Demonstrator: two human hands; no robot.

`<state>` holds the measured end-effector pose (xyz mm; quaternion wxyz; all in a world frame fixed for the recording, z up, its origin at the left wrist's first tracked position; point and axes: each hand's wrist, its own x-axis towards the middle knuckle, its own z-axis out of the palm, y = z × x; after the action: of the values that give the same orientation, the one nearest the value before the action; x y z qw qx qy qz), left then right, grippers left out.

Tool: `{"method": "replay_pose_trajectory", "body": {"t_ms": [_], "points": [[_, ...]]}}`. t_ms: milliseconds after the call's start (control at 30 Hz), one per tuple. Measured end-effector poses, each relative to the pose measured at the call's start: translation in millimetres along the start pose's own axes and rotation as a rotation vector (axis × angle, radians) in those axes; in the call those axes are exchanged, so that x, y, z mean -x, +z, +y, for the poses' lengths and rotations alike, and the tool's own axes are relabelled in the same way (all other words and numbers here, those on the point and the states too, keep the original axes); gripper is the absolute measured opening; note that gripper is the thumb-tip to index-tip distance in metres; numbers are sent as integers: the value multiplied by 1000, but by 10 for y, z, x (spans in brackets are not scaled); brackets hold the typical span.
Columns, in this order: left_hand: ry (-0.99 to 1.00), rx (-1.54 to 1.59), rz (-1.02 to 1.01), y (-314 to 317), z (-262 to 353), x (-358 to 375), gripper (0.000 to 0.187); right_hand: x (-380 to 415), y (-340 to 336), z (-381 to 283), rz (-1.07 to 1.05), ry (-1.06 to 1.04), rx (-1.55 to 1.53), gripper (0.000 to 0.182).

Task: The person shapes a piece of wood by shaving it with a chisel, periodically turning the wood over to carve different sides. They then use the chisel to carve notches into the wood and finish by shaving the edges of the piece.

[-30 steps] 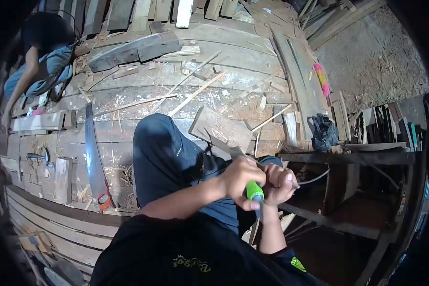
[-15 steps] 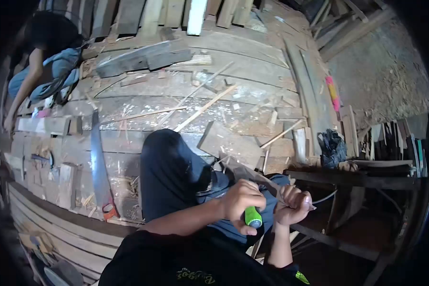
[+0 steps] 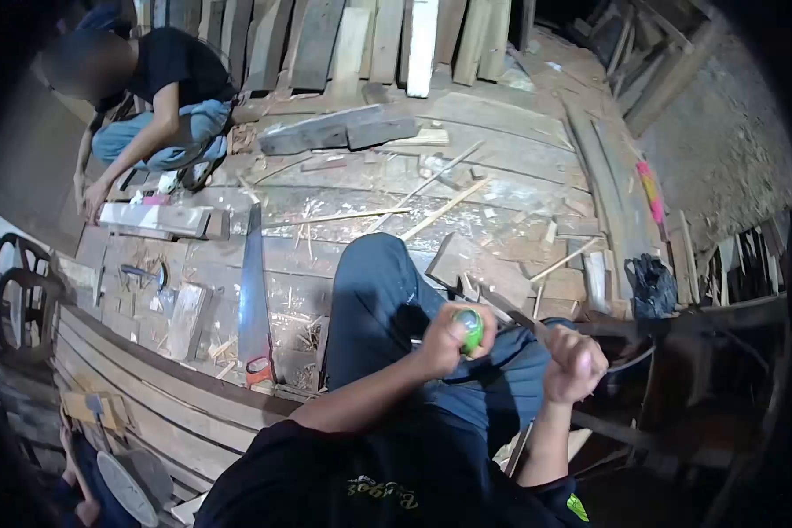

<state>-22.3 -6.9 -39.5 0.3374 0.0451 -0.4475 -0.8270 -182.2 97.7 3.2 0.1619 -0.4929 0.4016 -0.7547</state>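
Note:
My left hand (image 3: 449,341) is wrapped round a green handle (image 3: 473,333), whose rounded end points up toward the camera; the rest of the tool is hidden. To its right, my right hand (image 3: 574,363) is closed on one end of a long, thin flat piece (image 3: 521,319), which slants up and left over my bent leg. Whether this piece is wood or metal I cannot make out. Beyond my knee (image 3: 374,273) a wooden block (image 3: 453,260) rests on the floorboards.
A handsaw (image 3: 253,299) with a red handle lies left of my leg. At upper left a person (image 3: 180,97) crouches, one hand at a pale beam (image 3: 154,218). Planks (image 3: 317,44) stand at the back. A black bag (image 3: 651,286) sits at right. Another person's arm (image 3: 77,471) shows at lower left.
The view has shifted left, showing more of the crouching person. My left hand has turned the green handle's end upward. My two hands are farther apart, both still closed.

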Motion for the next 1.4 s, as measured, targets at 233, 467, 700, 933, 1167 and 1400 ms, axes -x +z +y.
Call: {"method": "replay_pose_trajectory", "body": {"t_ms": [233,467,700,933,1167,1400], "points": [[-150,257,43,135,404,49,55,-105,472,-1556,-841,-487,224,38],[-276,-81,119,702,721,57,21,511,818,-1356,-1242,-721,562,18],[163,-559,26,910,905,-45,18,346,793,-1883,-1361,-650,1043,30],[316,-606,-153,1185,1098,229,10,-659,585,-2917,-629,-857,1104,33],[104,-515,-305,1355,1259,308,11,-1158,651,-3071,-732,-898,1324,30],[72,-946,-504,1403,1806,291,27,-1436,454,-3020,-1053,97,1370,40]]}}
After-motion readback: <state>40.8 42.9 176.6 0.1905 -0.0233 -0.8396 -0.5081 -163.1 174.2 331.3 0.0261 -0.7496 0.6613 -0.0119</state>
